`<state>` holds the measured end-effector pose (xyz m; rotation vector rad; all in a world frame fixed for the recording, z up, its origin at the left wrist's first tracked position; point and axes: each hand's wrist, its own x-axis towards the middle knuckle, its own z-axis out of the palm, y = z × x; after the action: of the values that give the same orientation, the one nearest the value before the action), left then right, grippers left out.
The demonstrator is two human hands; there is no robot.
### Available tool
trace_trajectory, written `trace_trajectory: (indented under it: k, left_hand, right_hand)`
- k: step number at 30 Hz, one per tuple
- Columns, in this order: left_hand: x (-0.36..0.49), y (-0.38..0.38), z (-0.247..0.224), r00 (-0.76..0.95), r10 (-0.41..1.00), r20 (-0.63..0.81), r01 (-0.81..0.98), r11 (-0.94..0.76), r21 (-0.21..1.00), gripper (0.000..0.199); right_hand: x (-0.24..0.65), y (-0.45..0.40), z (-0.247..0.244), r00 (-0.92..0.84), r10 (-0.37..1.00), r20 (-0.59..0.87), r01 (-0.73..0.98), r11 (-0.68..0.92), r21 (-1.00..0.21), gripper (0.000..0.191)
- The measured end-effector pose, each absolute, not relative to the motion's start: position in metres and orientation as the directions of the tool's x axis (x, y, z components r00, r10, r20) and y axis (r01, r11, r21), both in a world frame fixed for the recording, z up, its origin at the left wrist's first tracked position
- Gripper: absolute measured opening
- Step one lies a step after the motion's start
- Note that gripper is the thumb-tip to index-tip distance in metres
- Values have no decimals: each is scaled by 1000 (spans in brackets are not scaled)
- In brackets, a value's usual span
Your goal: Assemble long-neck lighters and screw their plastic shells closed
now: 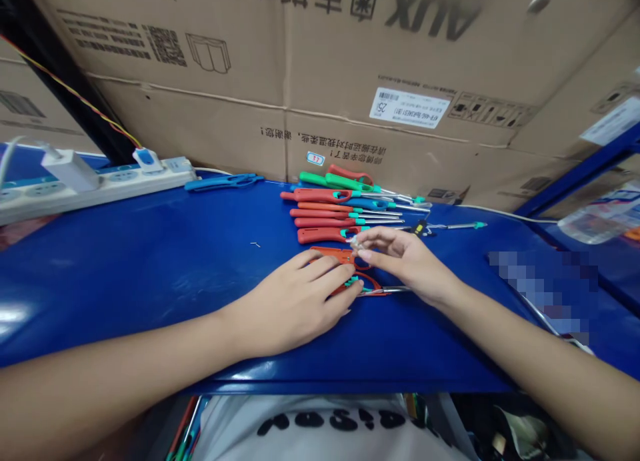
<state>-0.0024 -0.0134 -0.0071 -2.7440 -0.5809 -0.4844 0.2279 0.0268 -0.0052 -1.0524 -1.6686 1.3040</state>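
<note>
My left hand (305,294) lies palm down over an opened orange-red lighter casing (374,286), its fingers curled on it. Green parts and a metal tube show inside the casing. Just above the left fingertips is another orange casing piece (333,253). My right hand (407,257) pinches a small whitish, partly clear part (356,243) between thumb and fingertips, above these pieces. Behind the hands lies a row of long-necked gas lighters, among them a red lighter (320,235) and a green lighter (314,179), their metal necks pointing right.
A blue lighter piece (225,182) lies by the white power strip (115,187) at the back left. Tiny metal bits (256,245) are on the blue table (150,267). A large cardboard box (240,94) stands behind. A metal lighter tube (463,226) and a clear plastic container (593,221) are at right.
</note>
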Motion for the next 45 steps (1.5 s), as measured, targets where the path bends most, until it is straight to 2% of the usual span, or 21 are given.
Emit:
trace_trajectory:
  k: [4,10,15,20,28,31,34,37,39,42,45]
  left_hand:
    - [-3,-13,-9,866,325,380,424,-880,-214,30]
    - [-2,-13,-9,865,320,386,414,-890,-193,28]
    - [-4,-13,-6,858,367,360,433,-893,-120,28]
    - [-4,-13,-7,850,401,343,444,-895,-54,26]
    - [-4,-13,-9,784,481,392,489,-868,85,21]
    - [-4,-14,-10,776,507,375,490,-859,148,22]
    - [-4,-15,-11,766,536,356,511,-843,170,24]
    - [-6,-15,-12,781,511,358,508,-854,113,22]
    - [-7,-15,-12,800,480,359,493,-868,62,20]
    - [-8,-16,-10,815,454,360,474,-880,38,17]
    - [-8,-17,-9,816,450,363,470,-882,39,15]
  right_hand:
    - [221,22,-4,-394,915,87,110,141,-984,24]
    - [217,16,-8,-335,941,41,-35,31,-999,31]
    - [215,10,-11,-378,924,64,-73,39,-997,26]
    - [218,10,-15,-434,901,14,-73,-20,-997,29]
    - [219,5,-15,-541,841,16,-48,-12,-999,25]
    - [221,4,-14,-568,822,46,2,57,-998,21]
    - [227,4,-11,-573,814,98,174,237,-956,22]
    - [235,5,-7,-586,796,152,357,422,-833,29]
    - [238,6,-7,-619,763,186,425,525,-737,26]
    - [239,7,-8,-689,696,203,455,634,-625,18]
    - [236,7,-10,-742,647,176,458,680,-573,12]
